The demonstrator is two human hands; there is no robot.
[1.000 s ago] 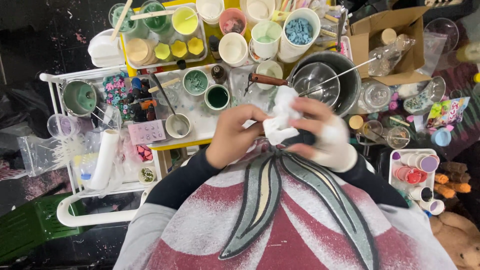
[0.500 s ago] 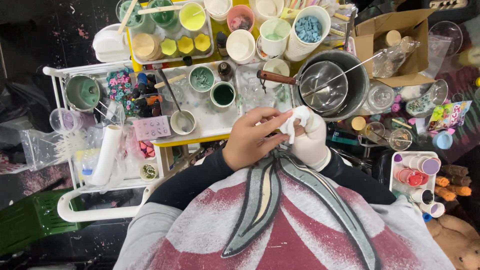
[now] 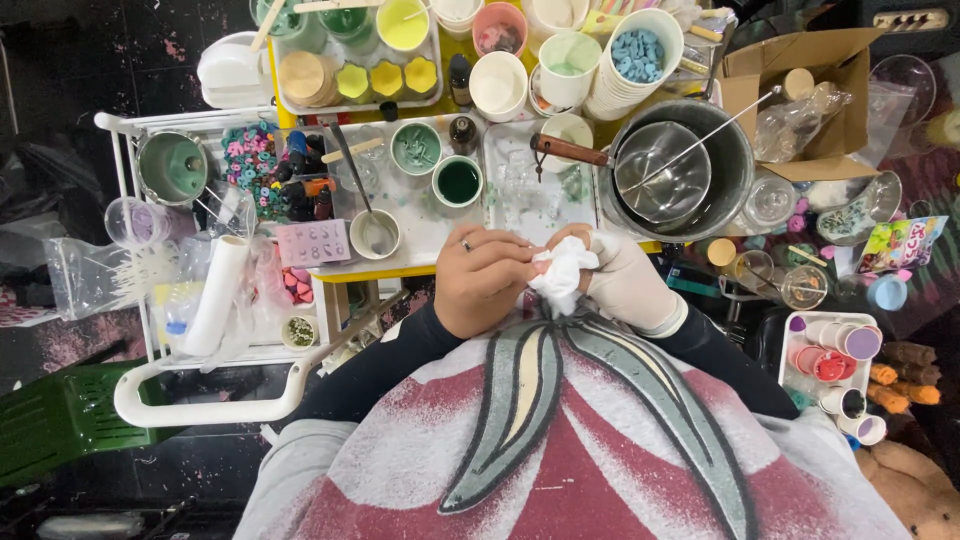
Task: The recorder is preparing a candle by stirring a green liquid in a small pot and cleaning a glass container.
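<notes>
My bare left hand (image 3: 482, 278), with a ring on one finger, and my right hand (image 3: 625, 282) in a white glove meet just in front of my chest. Between them is a crumpled white tissue (image 3: 562, 272), pinched by the fingers of both hands. Both hands hover at the near edge of a white tray (image 3: 420, 215) that carries a cup of dark green liquid (image 3: 458, 181) and a pale green cup (image 3: 415, 147). My dark sleeves and a red and white apron fill the lower part of the view.
A large metal pot (image 3: 690, 165) with a smaller wooden-handled pan inside sits right of the tray. Cups, moulds and a stack holding blue pieces (image 3: 635, 55) crowd the back. A white cart (image 3: 205, 300) stands left, a cardboard box (image 3: 810, 90) right.
Both hands have drawn down and nearer to my chest, pressing closer together around the tissue, which was held higher above the tray before. The view has also shifted slightly.
</notes>
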